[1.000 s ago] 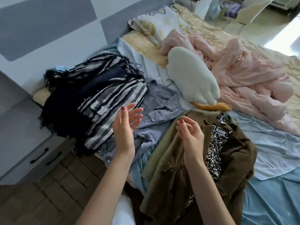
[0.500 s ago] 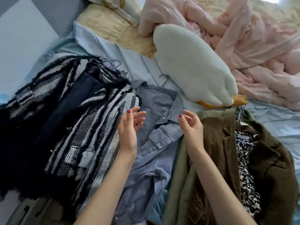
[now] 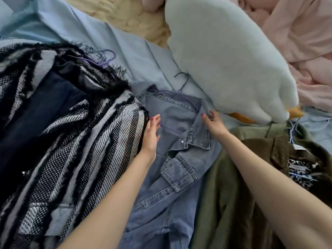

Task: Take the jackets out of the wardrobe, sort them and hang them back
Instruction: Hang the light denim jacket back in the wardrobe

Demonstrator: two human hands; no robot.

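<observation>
Denim jacket (image 3: 181, 159): flat on blue sheet (image 3: 136, 56), on purple hanger (image 3: 179, 90), between striped tweed jackets (image 3: 71, 141) and olive jacket (image 3: 224, 186).
Left hand (image 3: 150, 135): fingers straight, relaxed, at denim's left edge.
Right hand (image 3: 214, 123): fingers extended, touching collar.
Plush toy (image 3: 230, 56): just beyond collar.

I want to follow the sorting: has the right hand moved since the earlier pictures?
Yes. The right hand was raised over the olive jacket; it has since gone forward and down onto the collar of the denim jacket, near the white plush toy.
</observation>
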